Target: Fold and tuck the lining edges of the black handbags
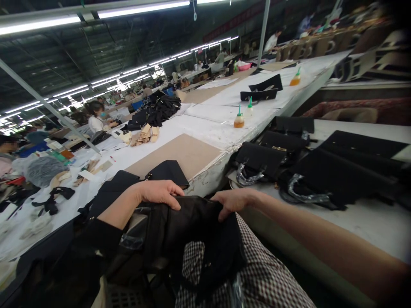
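Note:
A black handbag [192,218] lies across my lap, over checked cloth [263,265]. My left hand [162,192] grips its upper edge near the middle, thumb and fingers closed on the dark material. At the right end of the same edge, my right hand [233,201] pinches the bag between thumb and fingers. A handle loop hangs over the checked cloth on the near side. Clear plastic wrap [135,233] shows below my left wrist. Just beyond my hands, more black bag pieces [168,172] rest on the table edge.
Several black bags with plastic-wrapped handles [258,160] lie on the right-hand table. Glue bottles [239,119] with green tips stand on the long white table [205,124]. A brown board [180,154] and piled black pieces [157,109] lie there too. Other people [95,119] sit further left.

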A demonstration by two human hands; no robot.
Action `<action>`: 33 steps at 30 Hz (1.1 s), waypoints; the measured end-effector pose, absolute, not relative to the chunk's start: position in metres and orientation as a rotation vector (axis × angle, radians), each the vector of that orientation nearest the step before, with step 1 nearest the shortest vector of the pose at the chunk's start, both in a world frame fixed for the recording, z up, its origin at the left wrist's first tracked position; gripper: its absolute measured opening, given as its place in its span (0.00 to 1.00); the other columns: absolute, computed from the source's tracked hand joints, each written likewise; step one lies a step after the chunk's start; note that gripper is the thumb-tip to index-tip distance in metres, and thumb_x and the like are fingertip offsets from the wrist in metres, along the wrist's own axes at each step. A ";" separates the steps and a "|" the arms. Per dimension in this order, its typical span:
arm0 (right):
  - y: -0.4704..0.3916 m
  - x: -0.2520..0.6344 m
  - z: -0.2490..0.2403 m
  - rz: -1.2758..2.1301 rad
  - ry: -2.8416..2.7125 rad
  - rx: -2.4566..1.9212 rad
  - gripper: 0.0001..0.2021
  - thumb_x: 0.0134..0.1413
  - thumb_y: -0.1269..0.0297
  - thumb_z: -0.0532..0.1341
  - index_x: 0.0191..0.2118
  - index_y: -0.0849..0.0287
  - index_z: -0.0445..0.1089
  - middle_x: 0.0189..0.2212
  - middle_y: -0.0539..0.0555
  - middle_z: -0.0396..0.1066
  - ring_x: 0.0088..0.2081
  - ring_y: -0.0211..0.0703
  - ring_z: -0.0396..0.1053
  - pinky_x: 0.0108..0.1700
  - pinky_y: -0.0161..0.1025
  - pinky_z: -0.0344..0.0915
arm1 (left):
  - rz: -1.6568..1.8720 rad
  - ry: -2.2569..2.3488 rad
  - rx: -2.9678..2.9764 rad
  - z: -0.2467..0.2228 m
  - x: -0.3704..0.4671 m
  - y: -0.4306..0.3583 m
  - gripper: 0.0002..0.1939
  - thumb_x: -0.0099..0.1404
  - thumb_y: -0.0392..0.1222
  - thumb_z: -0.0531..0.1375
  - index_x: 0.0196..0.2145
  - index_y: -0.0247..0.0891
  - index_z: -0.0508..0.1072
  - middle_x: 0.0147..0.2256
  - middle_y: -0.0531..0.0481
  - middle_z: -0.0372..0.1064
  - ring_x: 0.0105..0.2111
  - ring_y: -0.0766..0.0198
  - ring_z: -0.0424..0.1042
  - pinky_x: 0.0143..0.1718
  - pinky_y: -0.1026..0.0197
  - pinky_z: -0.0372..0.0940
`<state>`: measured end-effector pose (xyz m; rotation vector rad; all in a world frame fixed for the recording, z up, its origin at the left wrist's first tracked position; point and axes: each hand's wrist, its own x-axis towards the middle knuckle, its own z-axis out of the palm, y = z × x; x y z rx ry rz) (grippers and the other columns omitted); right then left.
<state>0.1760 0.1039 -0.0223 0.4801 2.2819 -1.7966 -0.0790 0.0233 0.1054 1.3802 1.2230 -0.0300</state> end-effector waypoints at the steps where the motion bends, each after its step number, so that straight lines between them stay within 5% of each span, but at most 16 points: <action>1: 0.113 0.178 -0.019 -1.753 2.360 0.553 0.22 0.40 0.58 0.70 0.43 0.62 0.75 0.41 0.53 0.78 0.46 0.55 0.73 0.46 0.41 0.71 | -0.005 1.236 1.369 0.106 -0.075 0.026 0.14 0.53 0.38 0.66 0.39 0.34 0.78 0.34 0.49 0.76 0.33 0.60 0.73 0.35 0.65 0.66; 5: 0.143 0.190 -0.006 -1.509 2.633 0.889 0.14 0.35 0.70 0.68 0.35 0.60 0.75 0.36 0.55 0.77 0.50 0.64 0.69 0.51 0.47 0.65 | 0.071 1.264 1.355 0.104 -0.055 0.027 0.10 0.55 0.39 0.64 0.36 0.34 0.76 0.31 0.51 0.74 0.29 0.63 0.72 0.31 0.66 0.65; 9: 0.123 0.217 -0.010 -1.465 2.656 1.041 0.25 0.35 0.68 0.70 0.46 0.60 0.72 0.42 0.56 0.76 0.49 0.60 0.70 0.48 0.44 0.67 | 0.102 1.256 1.334 0.102 -0.041 0.010 0.10 0.55 0.38 0.62 0.36 0.34 0.75 0.29 0.51 0.72 0.26 0.65 0.70 0.27 0.67 0.63; 12: 0.075 0.242 -0.021 -1.834 2.450 0.979 0.33 0.32 0.65 0.74 0.50 0.60 0.69 0.45 0.54 0.75 0.47 0.55 0.72 0.46 0.40 0.71 | 0.119 1.261 1.274 0.098 -0.036 -0.007 0.08 0.54 0.37 0.64 0.34 0.34 0.75 0.27 0.52 0.71 0.25 0.65 0.68 0.25 0.67 0.61; 18: -0.001 0.276 -0.029 -2.655 1.836 1.009 0.32 0.35 0.72 0.71 0.52 0.58 0.67 0.42 0.52 0.76 0.45 0.53 0.74 0.41 0.41 0.75 | 0.143 1.237 1.212 0.091 -0.038 -0.032 0.13 0.55 0.39 0.65 0.39 0.34 0.76 0.33 0.49 0.76 0.29 0.61 0.73 0.30 0.64 0.66; 24: 0.015 0.292 -0.023 -2.506 1.867 0.828 0.24 0.40 0.74 0.65 0.48 0.60 0.71 0.41 0.53 0.78 0.41 0.51 0.76 0.40 0.40 0.75 | 0.227 1.180 1.145 0.084 -0.056 -0.057 0.16 0.58 0.40 0.65 0.45 0.34 0.75 0.43 0.46 0.76 0.41 0.57 0.75 0.40 0.62 0.68; 33: 0.040 0.283 -0.062 -2.441 1.777 0.654 0.43 0.39 0.72 0.66 0.65 0.53 0.56 0.52 0.53 0.72 0.53 0.55 0.70 0.49 0.45 0.72 | 0.307 1.149 1.014 0.020 -0.061 -0.074 0.17 0.57 0.43 0.68 0.43 0.34 0.75 0.42 0.46 0.75 0.40 0.56 0.74 0.43 0.60 0.67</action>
